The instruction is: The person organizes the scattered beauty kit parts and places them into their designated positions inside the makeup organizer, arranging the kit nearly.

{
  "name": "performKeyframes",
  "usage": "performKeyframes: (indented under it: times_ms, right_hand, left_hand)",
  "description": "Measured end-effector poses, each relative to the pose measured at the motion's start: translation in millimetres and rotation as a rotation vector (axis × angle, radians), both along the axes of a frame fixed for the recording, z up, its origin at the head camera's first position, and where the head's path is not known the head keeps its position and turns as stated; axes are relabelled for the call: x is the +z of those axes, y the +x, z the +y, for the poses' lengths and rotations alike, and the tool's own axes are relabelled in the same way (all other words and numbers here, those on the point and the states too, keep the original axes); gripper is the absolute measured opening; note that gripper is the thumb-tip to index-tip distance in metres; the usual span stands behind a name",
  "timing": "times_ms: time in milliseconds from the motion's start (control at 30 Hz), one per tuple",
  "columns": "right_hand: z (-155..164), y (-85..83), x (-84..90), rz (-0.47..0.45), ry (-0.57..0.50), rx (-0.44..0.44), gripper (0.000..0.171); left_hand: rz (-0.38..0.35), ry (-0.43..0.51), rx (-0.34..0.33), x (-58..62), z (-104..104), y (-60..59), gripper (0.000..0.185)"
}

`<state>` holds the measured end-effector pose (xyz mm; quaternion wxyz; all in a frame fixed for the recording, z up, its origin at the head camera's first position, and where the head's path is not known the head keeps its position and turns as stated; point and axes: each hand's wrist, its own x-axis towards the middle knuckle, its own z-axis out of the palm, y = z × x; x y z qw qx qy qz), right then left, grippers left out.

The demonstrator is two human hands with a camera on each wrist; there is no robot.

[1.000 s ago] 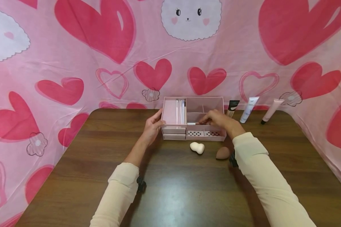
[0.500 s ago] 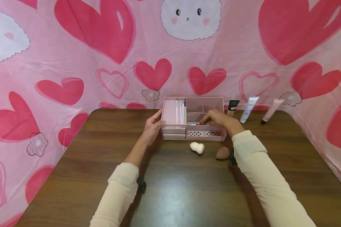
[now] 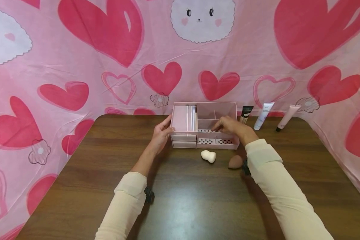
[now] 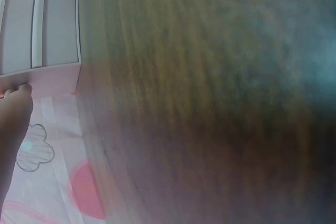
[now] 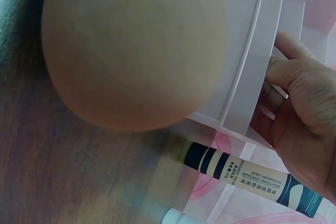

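A pink makeup organizer [image 3: 179,118] with two drawer fronts stands at the table's back. My left hand [image 3: 161,135] grips its left side, thumb at the front corner. In the left wrist view, fingertips [image 4: 23,89] touch the organizer's side. My right hand [image 3: 229,126] reaches into the middle right compartment, fingers bent down past its wall. The right wrist view shows that hand [image 5: 310,108] over the wall; its fingertips are partly hidden, so whatever they hold cannot be made out. Slim pale makeup brushes [image 3: 193,118] lie in the left top compartment.
A cream makeup sponge [image 3: 208,156] and a brown makeup sponge [image 3: 235,162] lie before the organizer. To its right stand a black-capped foundation tube [image 3: 246,112], a white tube [image 3: 262,117] and a pink tube [image 3: 288,117]. A heart-printed cloth [image 3: 117,53] hangs behind the table.
The brush near my right fingertips has sunk into the compartment and out of sight, uncovering the dotted floor. Both hands have stayed in nearly the same place.
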<state>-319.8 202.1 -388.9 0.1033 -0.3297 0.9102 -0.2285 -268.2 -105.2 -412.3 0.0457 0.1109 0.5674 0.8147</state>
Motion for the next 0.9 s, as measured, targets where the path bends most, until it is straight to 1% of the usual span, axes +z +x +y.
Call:
performKeyframes:
  times_ms: [133,300,467,733,900]
  right_hand:
    - [2,1.2,-0.8,0.025,-0.005,-0.006,0.036]
    - [2,3.7,-2.8,0.086,-0.005,-0.019,0.035]
    - [4,8.6,-2.8,0.118,-0.005,-0.079,0.034]
    - [8,20.2,1.6,0.066,-0.134,-0.201,0.031]
    - [10,27.3,6.8,0.091,-0.181,-0.264,0.028]
  left_hand:
    - [0.000,-0.002,-0.001,0.9,0,1.2,0.068]
    - [0.004,-0.002,0.004,0.2,0,0.6,0.069]
    - [0.003,-0.006,0.003,-0.9,0,-0.1,0.068]
    - [0.012,0.000,0.007,-0.5,1,0.8,0.068]
    - [0.014,-0.010,0.009,-0.2,1,1.7,0.067]
